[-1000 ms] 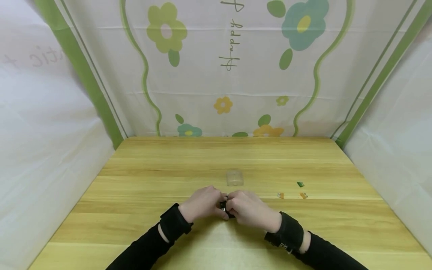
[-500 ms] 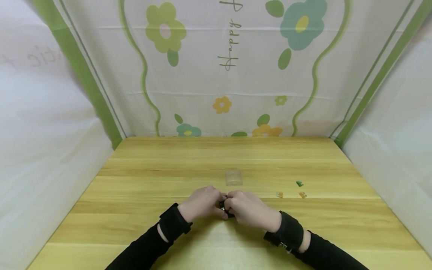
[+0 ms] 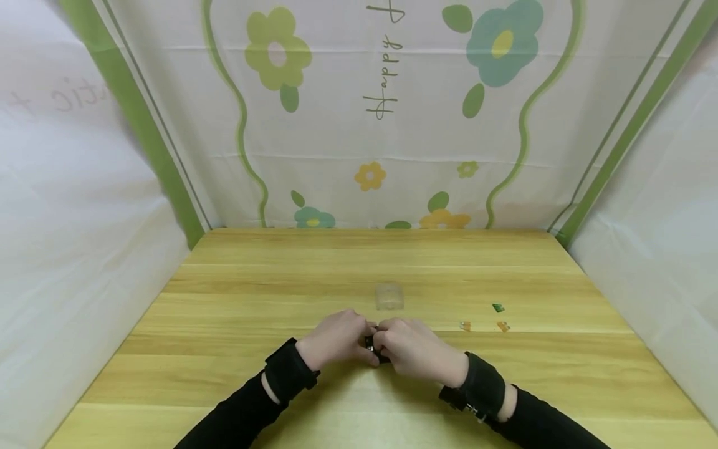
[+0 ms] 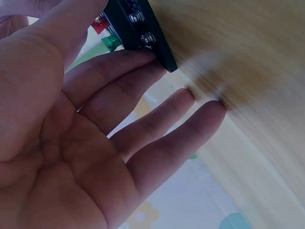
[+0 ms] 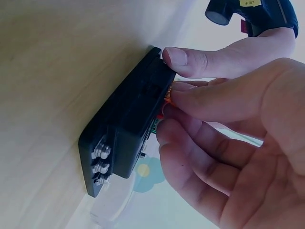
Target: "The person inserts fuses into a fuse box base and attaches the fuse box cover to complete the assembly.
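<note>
A black fuse box (image 5: 136,105) with metal terminal screws along its side sits on the table between the hands. My left hand (image 3: 336,337) grips its ends between thumb and fingers; in the left wrist view the ring and little fingers stretch out apart from it. Over the box, my right hand (image 3: 412,346) pinches an orange blade fuse (image 5: 167,93) at the top of the box; whether it is fully seated is hidden. Beside it in the box show a red fuse (image 4: 99,25) and a green fuse (image 4: 111,43).
Behind the hands lies a clear plastic cover (image 3: 389,296). To the right on the wooden table (image 3: 252,280) are a loose green fuse (image 3: 498,307) and two orange ones, a left one (image 3: 465,325) and a right one (image 3: 503,326). A floral curtain (image 3: 331,125) hangs behind.
</note>
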The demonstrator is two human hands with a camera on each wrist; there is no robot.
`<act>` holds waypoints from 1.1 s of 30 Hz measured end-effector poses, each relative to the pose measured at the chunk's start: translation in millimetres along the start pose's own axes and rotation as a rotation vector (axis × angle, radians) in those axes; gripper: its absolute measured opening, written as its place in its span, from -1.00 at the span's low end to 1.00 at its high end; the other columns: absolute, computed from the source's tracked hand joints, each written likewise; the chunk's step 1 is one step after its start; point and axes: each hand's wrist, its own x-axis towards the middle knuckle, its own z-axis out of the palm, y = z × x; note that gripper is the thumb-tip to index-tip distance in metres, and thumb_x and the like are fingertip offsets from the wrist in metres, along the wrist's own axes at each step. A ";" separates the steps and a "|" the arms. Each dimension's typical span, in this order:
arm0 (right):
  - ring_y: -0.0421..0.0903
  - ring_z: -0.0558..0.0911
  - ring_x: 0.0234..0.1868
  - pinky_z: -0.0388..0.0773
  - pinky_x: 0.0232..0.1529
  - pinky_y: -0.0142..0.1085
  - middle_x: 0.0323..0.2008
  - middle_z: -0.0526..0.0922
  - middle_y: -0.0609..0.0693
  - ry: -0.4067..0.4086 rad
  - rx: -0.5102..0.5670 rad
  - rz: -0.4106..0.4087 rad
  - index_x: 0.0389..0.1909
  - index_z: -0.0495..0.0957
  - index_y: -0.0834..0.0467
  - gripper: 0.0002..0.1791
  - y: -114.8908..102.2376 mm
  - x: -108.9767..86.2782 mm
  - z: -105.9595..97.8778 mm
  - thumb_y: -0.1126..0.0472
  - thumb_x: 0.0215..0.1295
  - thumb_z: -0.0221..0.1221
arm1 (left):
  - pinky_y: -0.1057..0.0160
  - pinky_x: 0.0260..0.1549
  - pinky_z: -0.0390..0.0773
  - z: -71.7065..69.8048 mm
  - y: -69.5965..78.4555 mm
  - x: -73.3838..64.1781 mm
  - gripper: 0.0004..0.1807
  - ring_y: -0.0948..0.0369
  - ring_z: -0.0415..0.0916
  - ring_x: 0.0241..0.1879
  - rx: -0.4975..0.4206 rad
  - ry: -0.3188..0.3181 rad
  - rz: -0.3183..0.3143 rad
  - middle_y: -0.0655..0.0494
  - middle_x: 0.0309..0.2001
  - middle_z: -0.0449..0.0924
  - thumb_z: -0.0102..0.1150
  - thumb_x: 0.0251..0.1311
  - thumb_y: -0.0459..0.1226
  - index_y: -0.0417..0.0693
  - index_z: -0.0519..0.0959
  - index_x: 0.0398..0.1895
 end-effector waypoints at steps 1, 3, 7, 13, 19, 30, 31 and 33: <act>-0.31 0.26 -0.57 0.16 -0.65 -0.49 -0.53 0.36 -0.21 0.004 0.001 -0.003 -0.58 0.53 0.02 -0.74 0.0 0.2 0.4 0.42 0.15 0.28 | 0.44 -0.62 0.12 -0.1 0.0 -0.1 -0.76 0.39 0.08 -0.68 0.001 0.001 0.002 0.36 -0.63 0.30 0.51 -0.02 -0.04 0.14 0.62 -0.54; -0.31 0.26 -0.57 0.16 -0.65 -0.48 -0.54 0.36 -0.20 0.013 0.007 -0.006 -0.59 0.52 0.03 -0.73 -0.1 0.3 1.5 0.44 0.12 0.28 | 0.44 -0.61 0.12 -0.3 0.3 -0.5 -0.77 0.40 0.08 -0.67 -0.005 0.001 0.005 0.35 -0.63 0.32 0.51 -0.02 -0.04 0.12 0.63 -0.52; -0.30 0.25 -0.57 0.12 -0.65 -0.50 -0.55 0.35 -0.21 0.033 0.029 -0.004 -0.64 0.50 0.03 -0.69 0.1 -0.2 3.7 0.48 0.06 0.29 | 0.44 -0.60 0.13 0.0 1.2 -0.8 -0.75 0.40 0.09 -0.66 -0.016 0.002 0.014 0.33 -0.64 0.30 0.51 -0.02 -0.05 0.06 0.64 -0.49; -0.32 0.30 -0.55 0.20 -0.62 -0.54 -0.54 0.43 -0.20 0.042 0.065 0.002 -0.65 0.54 0.02 -0.68 1.3 0.3 4.9 0.51 0.03 0.29 | 0.45 -0.60 0.13 -0.5 1.8 -0.9 -0.73 0.41 0.09 -0.66 -0.011 -0.003 -0.004 0.33 -0.64 0.29 0.50 -0.02 -0.03 0.05 0.64 -0.47; -0.32 0.32 -0.54 0.23 -0.59 -0.54 -0.55 0.44 -0.20 0.051 0.077 -0.005 -0.65 0.57 0.04 -0.68 1.0 2.2 4.5 0.54 0.00 0.29 | 0.45 -0.60 0.14 -0.8 0.7 -0.7 -0.74 0.41 0.09 -0.66 -0.009 0.002 0.004 0.33 -0.64 0.29 0.51 -0.02 -0.04 0.04 0.65 -0.47; -0.32 0.28 -0.58 0.17 -0.62 -0.52 -0.58 0.42 -0.19 0.063 0.083 0.018 -0.71 0.53 0.04 -0.65 -1.2 4.0 3.1 0.56 -0.04 0.28 | 0.45 -0.62 0.12 -2.2 2.0 -1.4 -0.75 0.41 0.08 -0.67 -0.020 0.009 0.015 0.33 -0.66 0.26 0.51 -0.02 -0.06 0.03 0.66 -0.47; -0.32 0.28 -0.58 0.17 -0.62 -0.52 -0.58 0.42 -0.19 0.063 0.082 0.018 -0.71 0.54 0.04 -0.66 -1.2 3.8 3.1 0.56 -0.04 0.29 | 0.45 -0.62 0.13 -2.2 2.0 -1.2 -0.75 0.41 0.08 -0.67 -0.025 0.007 0.014 0.33 -0.66 0.26 0.51 -0.02 -0.06 0.02 0.66 -0.46; -0.32 0.29 -0.57 0.18 -0.63 -0.53 -0.57 0.43 -0.19 0.060 0.082 0.021 -0.70 0.55 0.04 -0.66 -1.1 3.7 3.1 0.56 -0.04 0.28 | 0.44 -0.63 0.12 -1.9 1.7 -1.1 -0.76 0.41 0.08 -0.68 -0.024 0.005 0.013 0.34 -0.66 0.25 0.51 -0.02 -0.06 0.03 0.66 -0.48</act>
